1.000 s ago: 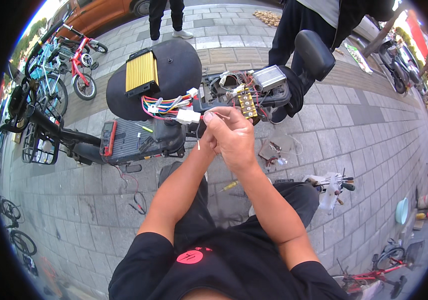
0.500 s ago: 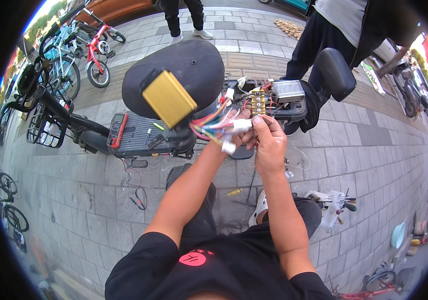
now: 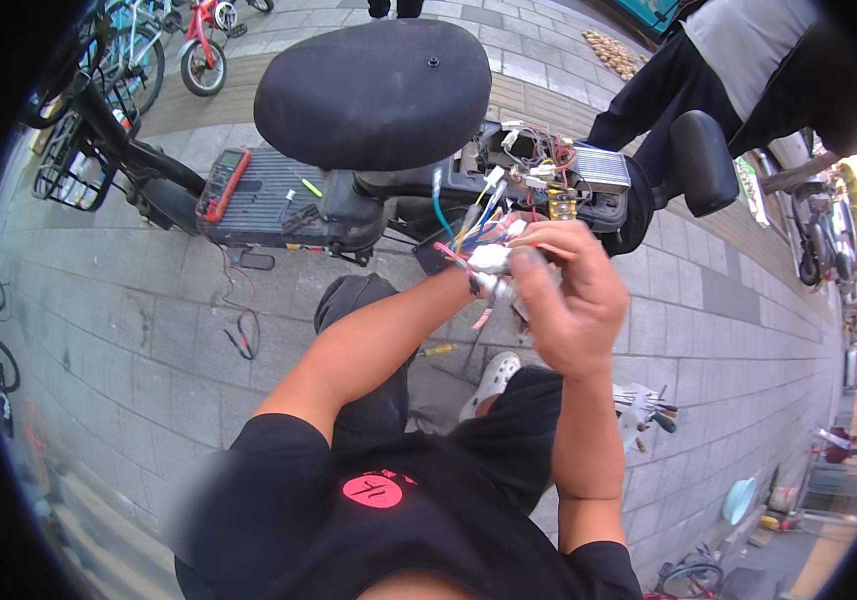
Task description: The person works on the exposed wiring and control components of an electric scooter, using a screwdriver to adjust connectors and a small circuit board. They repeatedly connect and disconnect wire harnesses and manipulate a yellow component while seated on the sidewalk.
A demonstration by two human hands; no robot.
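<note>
My right hand [image 3: 578,300] pinches a white plastic connector [image 3: 490,258] and wires at the middle of the scooter's near side. My left hand [image 3: 460,278] is behind the loose bundle of coloured wires [image 3: 463,235] and connectors; its fingers are hidden. A dark boxy part [image 3: 433,258] is beside it. Just beyond lie the scooter's open compartment [image 3: 478,160] with tangled wires, a silver finned unit [image 3: 598,168] and a yellow terminal block [image 3: 560,207]. The black seat [image 3: 370,90] is left of the compartment.
A red multimeter [image 3: 220,185] rests on the ribbed footboard [image 3: 273,200]. A person [image 3: 708,70] stands beyond the rear, another's legs at the top. Bicycles [image 3: 138,60] are upper left. Tools [image 3: 663,415], a screwdriver [image 3: 438,350] and a basin [image 3: 738,500] are on the pavement.
The yellow finned controller has left the seat top and is no longer visible. My right hand has moved rightward with the wire bundle and connectors; the view has shifted.
</note>
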